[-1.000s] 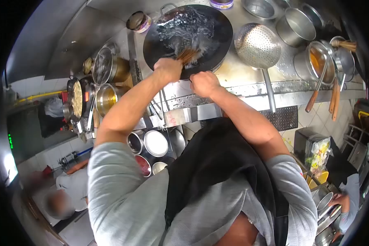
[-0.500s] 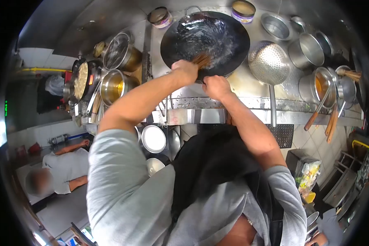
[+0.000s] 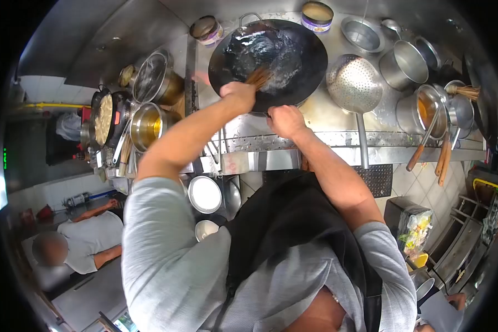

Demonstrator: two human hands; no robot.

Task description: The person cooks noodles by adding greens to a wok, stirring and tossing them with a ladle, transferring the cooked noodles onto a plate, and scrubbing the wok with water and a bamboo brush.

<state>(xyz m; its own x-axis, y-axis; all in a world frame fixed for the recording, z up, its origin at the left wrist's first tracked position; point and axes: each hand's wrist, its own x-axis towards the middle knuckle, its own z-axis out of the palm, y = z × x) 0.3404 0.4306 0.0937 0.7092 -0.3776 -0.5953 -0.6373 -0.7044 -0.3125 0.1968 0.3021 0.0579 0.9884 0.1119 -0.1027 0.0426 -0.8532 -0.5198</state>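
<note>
A large black wok (image 3: 307, 66) sits on the steel range with water and a shiny wet patch inside. My left hand (image 3: 239, 97) is closed around a bamboo wok brush (image 3: 258, 78), its bristles down against the wok's inner surface. At the near rim my right hand (image 3: 286, 120) is closed on the wok's edge; the handle there is hidden under the fingers. The wok's far loop handle (image 3: 251, 16) shows behind it. Right of the wok lies a perforated skimmer ladle (image 3: 355, 83), its long handle pointing toward me.
Two tins, one left (image 3: 206, 30) and one right (image 3: 317, 16), stand behind the wok. Pots (image 3: 404, 62) and wooden-handled tools (image 3: 416, 156) crowd the right. A pot of yellow liquid (image 3: 148, 127) and a pan with flatbread (image 3: 103, 119) are left. A person (image 3: 91, 235) is at lower left.
The brush and my left hand have shifted slightly within the wok. My right hand stays at the near rim. The whole view has moved a little as the camera turned.
</note>
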